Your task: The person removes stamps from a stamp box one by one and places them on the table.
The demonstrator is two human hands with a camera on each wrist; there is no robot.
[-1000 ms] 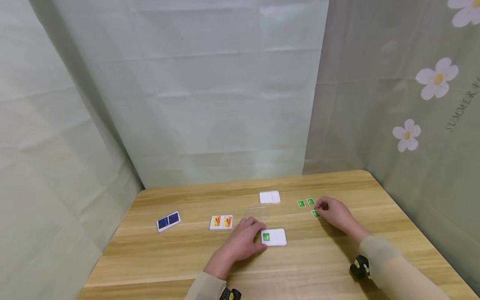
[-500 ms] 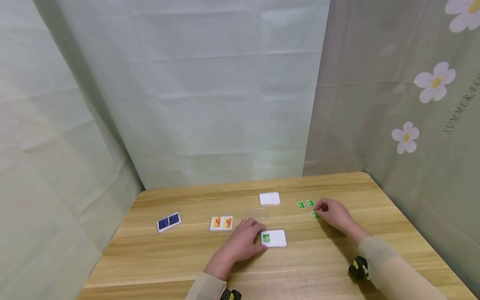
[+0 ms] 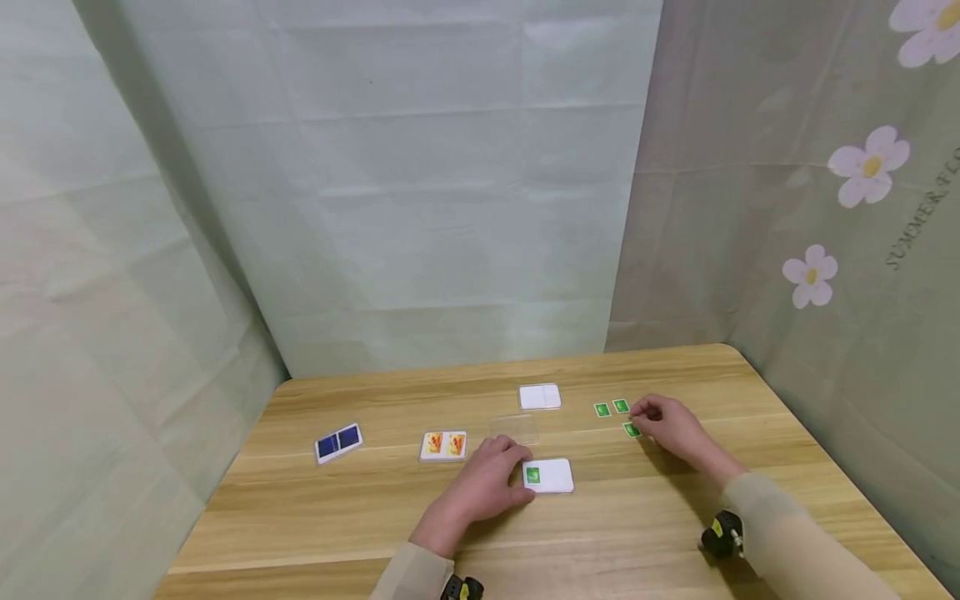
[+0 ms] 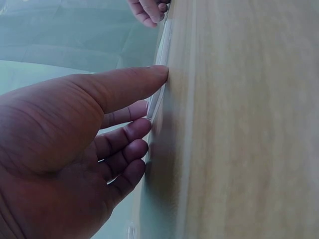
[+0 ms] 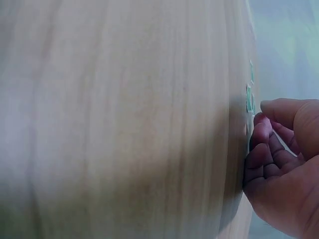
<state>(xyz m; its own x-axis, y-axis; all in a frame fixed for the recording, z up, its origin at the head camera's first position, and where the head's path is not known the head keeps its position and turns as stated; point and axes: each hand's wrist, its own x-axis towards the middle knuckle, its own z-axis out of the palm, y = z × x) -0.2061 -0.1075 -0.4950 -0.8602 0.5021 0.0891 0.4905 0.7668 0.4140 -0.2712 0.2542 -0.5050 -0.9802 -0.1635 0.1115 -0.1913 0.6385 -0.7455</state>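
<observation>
A white card with a small green picture square at its left end lies on the table. My left hand holds its left end, thumb at the near side and fingers at the far side. Edge-on in the left wrist view, the card runs between thumb and fingertips. My right hand has curled fingers right beside a loose green square. Its thumb and index tips come close together, with nothing visible between them. Two more green squares lie just left of it.
Left of the left hand lies a card with two orange pictures, and farther left a dark blue card. Behind are a clear plate and a white two-part card. Fabric walls enclose the wooden table.
My right hand has shifted very slightly back from the nearest green square, which shows more fully. The left hand and its card stay put.
</observation>
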